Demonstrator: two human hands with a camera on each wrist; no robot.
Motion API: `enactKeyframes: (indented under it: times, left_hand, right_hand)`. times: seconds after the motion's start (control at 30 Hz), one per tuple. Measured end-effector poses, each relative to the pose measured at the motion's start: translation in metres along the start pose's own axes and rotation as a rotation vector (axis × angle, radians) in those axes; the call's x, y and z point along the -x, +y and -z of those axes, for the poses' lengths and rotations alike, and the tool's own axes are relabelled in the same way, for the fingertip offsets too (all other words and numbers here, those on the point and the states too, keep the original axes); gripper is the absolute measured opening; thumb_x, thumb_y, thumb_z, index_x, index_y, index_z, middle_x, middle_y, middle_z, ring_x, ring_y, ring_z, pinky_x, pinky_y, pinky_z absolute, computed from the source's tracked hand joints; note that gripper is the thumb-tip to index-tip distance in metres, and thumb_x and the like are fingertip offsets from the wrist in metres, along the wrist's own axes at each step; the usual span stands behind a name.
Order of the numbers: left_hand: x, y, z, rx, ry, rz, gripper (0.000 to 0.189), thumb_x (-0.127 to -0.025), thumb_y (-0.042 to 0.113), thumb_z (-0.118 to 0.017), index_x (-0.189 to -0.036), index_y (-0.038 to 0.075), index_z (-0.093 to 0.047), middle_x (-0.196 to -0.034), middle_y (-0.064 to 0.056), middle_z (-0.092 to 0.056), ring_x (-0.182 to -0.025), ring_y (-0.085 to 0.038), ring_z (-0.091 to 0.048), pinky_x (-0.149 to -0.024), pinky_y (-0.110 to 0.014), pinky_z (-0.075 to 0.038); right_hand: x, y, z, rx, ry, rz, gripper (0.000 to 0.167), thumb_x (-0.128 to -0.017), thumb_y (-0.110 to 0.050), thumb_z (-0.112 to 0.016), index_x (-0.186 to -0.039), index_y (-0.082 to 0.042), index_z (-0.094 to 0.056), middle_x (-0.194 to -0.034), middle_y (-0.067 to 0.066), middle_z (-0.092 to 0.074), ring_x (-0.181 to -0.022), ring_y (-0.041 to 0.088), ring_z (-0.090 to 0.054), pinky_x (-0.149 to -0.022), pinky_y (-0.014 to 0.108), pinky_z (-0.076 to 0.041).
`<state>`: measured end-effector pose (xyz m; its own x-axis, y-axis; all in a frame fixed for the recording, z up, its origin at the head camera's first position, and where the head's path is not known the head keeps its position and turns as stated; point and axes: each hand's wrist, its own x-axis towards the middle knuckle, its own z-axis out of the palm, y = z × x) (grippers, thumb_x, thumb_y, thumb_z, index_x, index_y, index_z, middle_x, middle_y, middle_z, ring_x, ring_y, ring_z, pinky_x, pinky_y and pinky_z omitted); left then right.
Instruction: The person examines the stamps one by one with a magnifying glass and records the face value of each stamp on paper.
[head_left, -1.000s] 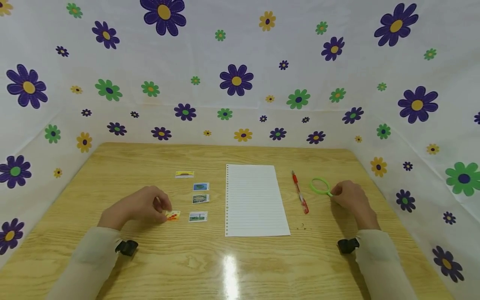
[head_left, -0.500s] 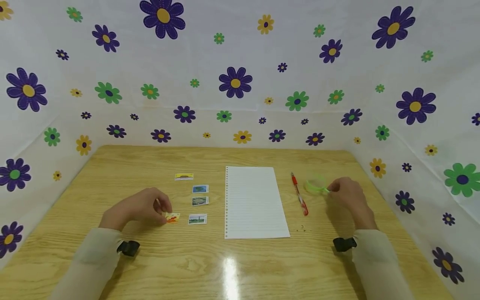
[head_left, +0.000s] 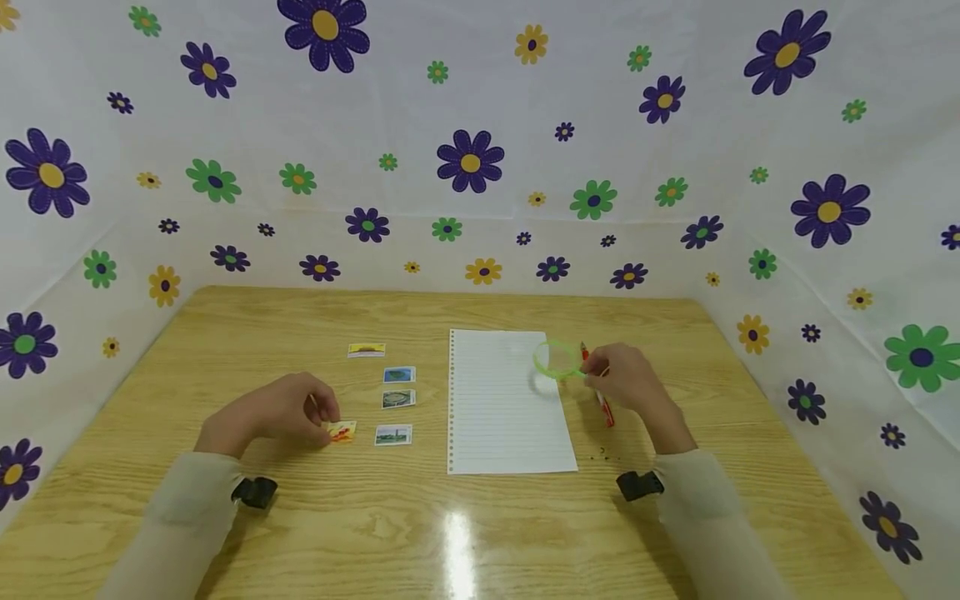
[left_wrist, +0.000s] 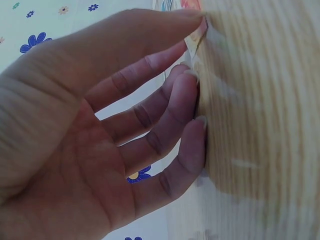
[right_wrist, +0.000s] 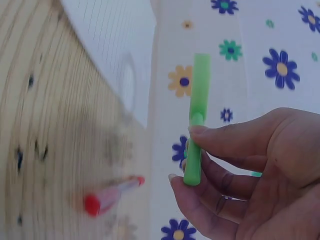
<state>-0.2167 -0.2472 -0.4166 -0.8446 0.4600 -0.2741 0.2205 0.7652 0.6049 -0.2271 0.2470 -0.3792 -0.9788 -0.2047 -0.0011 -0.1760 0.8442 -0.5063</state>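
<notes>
My left hand [head_left: 273, 414] pinches the left edge of a yellow-and-red postage stamp [head_left: 343, 431] at the table surface. In the left wrist view, thumb and index finger meet at that stamp [left_wrist: 196, 39], and the other fingers bend towards the wood. Thumb and fingers of my right hand [head_left: 630, 382] hold a light green magnifying glass [right_wrist: 193, 167] by its handle. Its ring is raised over the upper right edge of the lined paper [head_left: 506, 408] and appears edge-on in the right wrist view. Below the right hand lies a red pen [head_left: 606, 412], partly covered by it.
Several more stamps lie right of and beyond the left hand, among them a green landscape one [head_left: 393, 435] and a yellow one [head_left: 366, 351]. Small dark crumbs [head_left: 602, 455] are scattered near the paper's lower right corner. Flowered cloth [head_left: 408, 242] walls the wooden table [head_left: 360, 533].
My right hand has lifted the magnifying glass off the table and carried it left, past the pen to the paper. The left hand stays at the yellow-and-red stamp.
</notes>
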Motion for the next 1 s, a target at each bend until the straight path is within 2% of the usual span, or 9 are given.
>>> enactKeyframes:
  times: [0.23,0.5,0.6,0.73,1.0]
  left_hand:
    - [-0.001,0.002,0.001,-0.007,0.010,-0.003,0.020,-0.077,0.015,-0.089,-0.088,0.014,-0.072,-0.090,-0.002,-0.066,-0.082,-0.017,-0.057,-0.074,-0.029,-0.051]
    - [-0.002,-0.001,0.001,0.000,0.003,0.004,0.019,-0.078,0.015,-0.089,-0.087,0.014,-0.072,-0.089,-0.001,-0.066,-0.081,-0.017,-0.057,-0.074,-0.028,-0.051]
    - [-0.002,-0.001,0.002,-0.005,-0.003,-0.020,0.018,-0.079,0.015,-0.088,-0.088,0.013,-0.072,-0.090,-0.002,-0.067,-0.081,-0.017,-0.058,-0.073,-0.028,-0.051]
    - [-0.001,0.000,0.002,-0.008,-0.010,-0.020,0.018,-0.079,0.015,-0.087,-0.088,0.013,-0.072,-0.090,-0.001,-0.067,-0.081,-0.016,-0.058,-0.074,-0.028,-0.051]
    - [0.001,0.003,0.002,0.004,-0.015,-0.012,0.018,-0.079,0.013,-0.087,-0.089,0.011,-0.072,-0.091,-0.002,-0.067,-0.082,-0.017,-0.058,-0.074,-0.030,-0.051]
  right_hand:
    - [-0.005,-0.038,-0.014,0.009,-0.007,0.082,0.007,-0.092,-0.003,-0.072,-0.096,0.001,-0.076,-0.089,0.013,-0.073,-0.080,0.022,-0.066,-0.071,0.035,-0.056]
    - [-0.009,-0.068,-0.036,0.021,-0.016,0.189,0.004,-0.089,-0.003,-0.076,-0.093,-0.001,-0.076,-0.086,0.009,-0.074,-0.075,0.016,-0.064,-0.067,0.029,-0.053]
    - [-0.010,-0.078,-0.043,0.024,-0.038,0.197,0.005,-0.090,-0.004,-0.076,-0.094,-0.002,-0.076,-0.084,0.007,-0.074,-0.073,0.015,-0.062,-0.065,0.026,-0.051]
    - [-0.011,-0.090,-0.051,0.033,-0.065,0.192,0.004,-0.090,-0.005,-0.076,-0.093,-0.004,-0.077,-0.083,0.005,-0.074,-0.071,0.013,-0.061,-0.063,0.024,-0.048]
    - [-0.012,-0.105,-0.067,0.042,-0.052,0.228,0.005,-0.088,-0.003,-0.078,-0.089,-0.008,-0.077,-0.081,0.003,-0.073,-0.070,0.011,-0.061,-0.062,0.023,-0.048]
